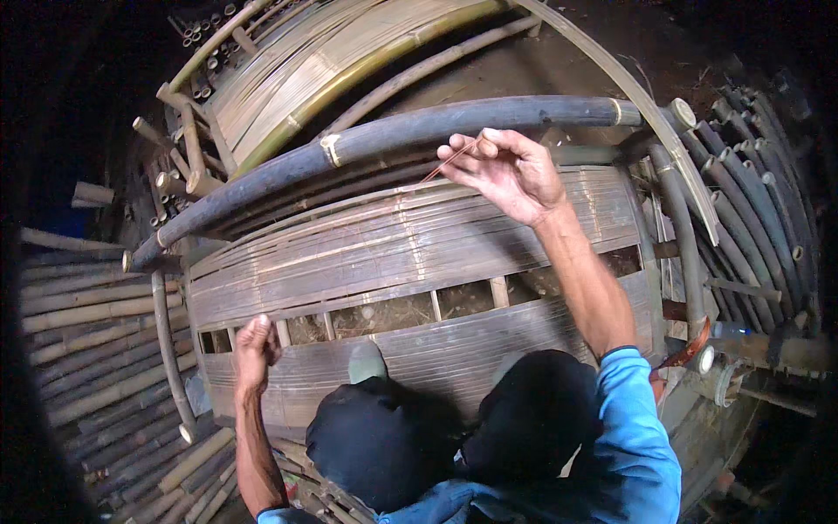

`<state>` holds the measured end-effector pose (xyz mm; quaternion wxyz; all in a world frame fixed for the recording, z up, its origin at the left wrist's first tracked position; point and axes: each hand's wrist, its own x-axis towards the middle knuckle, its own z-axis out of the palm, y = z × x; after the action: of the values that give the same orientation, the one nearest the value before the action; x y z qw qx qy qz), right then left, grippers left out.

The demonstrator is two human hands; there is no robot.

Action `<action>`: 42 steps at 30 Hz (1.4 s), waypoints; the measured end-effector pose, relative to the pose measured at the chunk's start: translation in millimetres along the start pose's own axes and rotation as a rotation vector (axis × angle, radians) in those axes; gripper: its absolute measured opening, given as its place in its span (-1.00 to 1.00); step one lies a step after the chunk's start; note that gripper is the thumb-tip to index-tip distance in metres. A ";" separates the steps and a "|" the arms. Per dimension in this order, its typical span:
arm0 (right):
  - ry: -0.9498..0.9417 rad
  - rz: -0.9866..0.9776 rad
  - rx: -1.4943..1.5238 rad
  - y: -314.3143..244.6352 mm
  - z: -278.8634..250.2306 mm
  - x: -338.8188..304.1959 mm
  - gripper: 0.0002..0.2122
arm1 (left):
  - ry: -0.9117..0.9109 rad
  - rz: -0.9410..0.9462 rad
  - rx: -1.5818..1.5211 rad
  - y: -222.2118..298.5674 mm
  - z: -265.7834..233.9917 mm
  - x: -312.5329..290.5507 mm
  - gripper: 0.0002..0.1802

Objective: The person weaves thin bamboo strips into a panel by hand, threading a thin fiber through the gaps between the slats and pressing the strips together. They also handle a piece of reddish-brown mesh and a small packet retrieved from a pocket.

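Observation:
My right hand [511, 170] is raised above the far part of a slatted bamboo panel [336, 266], palm toward me. Pinched between its thumb and fingers is a thin reddish cord [443, 168], which slants down to the left, close to a thick dark bamboo pole [471, 116]. My left hand [255, 348] is closed in a fist over the panel's left part. Whatever its fingers may hold is hidden. Between the far slats and the near slatted section [419, 362] runs a gap crossed by short pale bars, with the ground showing through.
Bamboo poles [105, 310] are piled at the left, and dark ones [751, 210] lean at the right. Beyond the thick pole lies another slatted bamboo bench [297, 74]. A long pale strip [650, 109] arcs down the right side. A reddish-brown curved object [685, 349] sits near my right elbow.

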<state>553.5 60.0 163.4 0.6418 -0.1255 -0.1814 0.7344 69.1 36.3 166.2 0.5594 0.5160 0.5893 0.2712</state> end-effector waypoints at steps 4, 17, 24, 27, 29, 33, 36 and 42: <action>-0.478 0.187 0.431 10.2 -40.5 15.1 -0.79 | -0.057 -0.095 0.057 -25.4 45.2 -14.3 -0.56; -0.072 0.032 -0.532 94.8 7.4 -32.9 -0.79 | -0.075 0.106 0.281 63.0 158.5 16.6 -0.59; 0.069 -0.023 -0.611 104.0 -7.1 -67.1 -0.73 | -0.218 0.068 -0.294 46.0 214.6 34.3 -0.74; 0.104 -0.026 -0.619 106.0 -11.0 -77.4 -0.73 | -0.263 0.060 -0.321 38.1 227.6 40.1 -0.77; 0.151 -0.027 -0.634 102.9 -8.5 -87.2 -0.78 | -0.292 0.086 -0.309 31.3 231.5 44.2 -0.79; 0.277 -0.118 -1.014 86.9 -3.1 -100.5 -0.92 | -0.343 0.146 -0.222 26.3 226.4 47.7 -0.83; 0.324 -0.240 -1.090 85.2 -5.1 -101.0 -0.77 | -0.425 0.078 -0.237 30.1 222.5 39.9 -0.83; 0.179 -0.093 -0.069 105.9 -23.1 -96.0 -0.80 | -0.424 0.020 -0.262 19.9 214.0 35.7 -0.77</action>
<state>482.1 -44.2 92.6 0.6840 -0.2038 -0.1540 0.6832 281.9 20.0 121.9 0.7298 0.4905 0.4133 0.2366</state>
